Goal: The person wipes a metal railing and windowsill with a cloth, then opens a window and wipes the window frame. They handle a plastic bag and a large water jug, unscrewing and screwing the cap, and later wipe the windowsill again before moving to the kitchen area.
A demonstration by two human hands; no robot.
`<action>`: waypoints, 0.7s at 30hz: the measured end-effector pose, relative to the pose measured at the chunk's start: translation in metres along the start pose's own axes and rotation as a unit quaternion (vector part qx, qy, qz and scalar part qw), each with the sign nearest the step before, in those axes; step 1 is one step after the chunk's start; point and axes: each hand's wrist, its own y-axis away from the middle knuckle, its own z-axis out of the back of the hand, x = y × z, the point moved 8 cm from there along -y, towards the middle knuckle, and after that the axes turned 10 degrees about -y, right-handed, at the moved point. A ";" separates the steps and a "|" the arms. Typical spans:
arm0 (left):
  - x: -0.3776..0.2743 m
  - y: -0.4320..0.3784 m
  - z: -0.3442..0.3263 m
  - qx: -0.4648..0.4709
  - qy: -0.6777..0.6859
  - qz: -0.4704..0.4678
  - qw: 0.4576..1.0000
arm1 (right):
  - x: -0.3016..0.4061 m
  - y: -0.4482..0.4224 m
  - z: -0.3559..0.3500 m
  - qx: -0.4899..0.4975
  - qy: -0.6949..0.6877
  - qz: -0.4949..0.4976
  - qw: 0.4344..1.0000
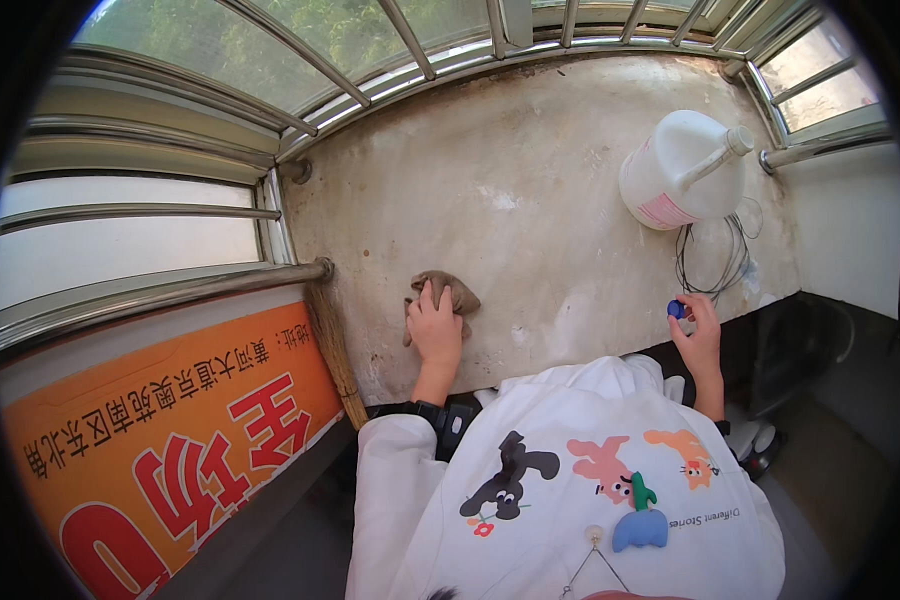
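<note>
My left hand [436,327] lies on a crumpled brown cloth [459,294], with the fingers over its top and the thumb at its right side. The cloth rests on a worn, stained ledge [510,247]. Near the ledge's front edge, my right hand [699,334] pinches a small blue cap [675,308] between thumb and fingers. Beyond that hand a large white plastic jug [664,169] stands upright, its handle and white neck turned toward the right. A pink printed label shows on the jug's side.
A loose coil of thin dark wire [709,259] lies between the jug and my right hand. At the left end of the ledge leans a straw broom [328,337], beside an orange sign [195,420] bearing writing. Metal window bars [409,37] border the back and sides.
</note>
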 end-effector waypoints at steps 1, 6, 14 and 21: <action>0.023 0.047 0.007 0.046 -0.015 0.034 0.998 | 0.004 -0.007 -0.008 0.019 0.003 0.015 1.000; 0.096 0.244 0.034 0.370 -0.024 0.225 0.901 | 0.026 -0.028 -0.047 0.102 -0.017 0.066 0.992; 0.056 0.102 0.082 0.150 0.191 0.190 0.951 | 0.031 -0.040 -0.068 0.129 -0.032 0.081 0.988; -0.070 -0.170 0.077 -0.050 0.197 -0.124 0.971 | 0.016 -0.033 -0.034 0.060 0.014 0.017 0.998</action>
